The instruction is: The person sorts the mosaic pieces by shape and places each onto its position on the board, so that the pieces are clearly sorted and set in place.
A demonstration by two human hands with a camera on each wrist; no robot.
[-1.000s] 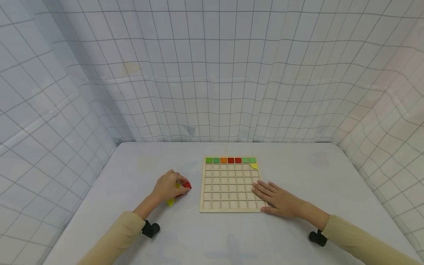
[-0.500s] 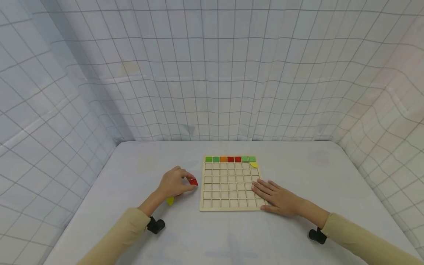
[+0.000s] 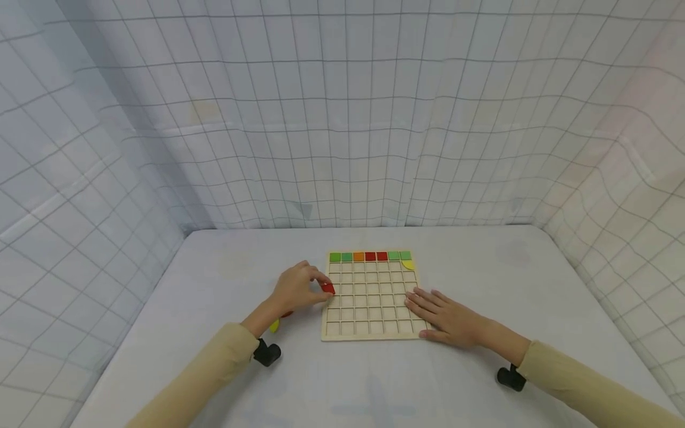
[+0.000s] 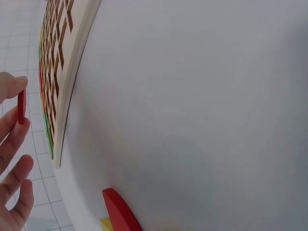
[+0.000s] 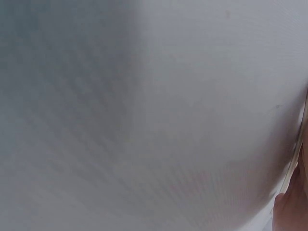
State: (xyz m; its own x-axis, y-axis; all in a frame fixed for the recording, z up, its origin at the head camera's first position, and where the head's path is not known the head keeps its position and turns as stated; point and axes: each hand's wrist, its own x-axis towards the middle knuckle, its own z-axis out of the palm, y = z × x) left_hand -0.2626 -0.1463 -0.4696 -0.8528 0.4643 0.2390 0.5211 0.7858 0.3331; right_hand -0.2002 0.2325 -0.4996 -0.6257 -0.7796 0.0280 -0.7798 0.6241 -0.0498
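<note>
My left hand point(image 3: 298, 286) pinches a thin red tile point(image 3: 329, 288) between thumb and fingertips, over the left edge of a wooden grid board point(image 3: 363, 337). Seen from the left wrist, the same red tile point(image 4: 21, 107) stands edge-on between the thumb and a finger. Green, teal, orange and dark red square tiles point(image 3: 370, 257) fill the board's far row. Below that row's right end sits a yellow curved tile point(image 3: 408, 264). My right hand point(image 3: 452, 320) lies flat with fingers spread over the board's right edge.
Left of the board, partly behind the left wrist, lie a yellow piece point(image 3: 275, 326) and a red curved piece point(image 4: 120, 210) on the white table point(image 3: 225, 279). Grid-patterned curtains point(image 3: 364, 119) enclose the table at the back and sides.
My left hand has moved right with the red tile, from the loose pieces to the board's left edge, uncovering the pieces partly. My right hand has stayed in place.
</note>
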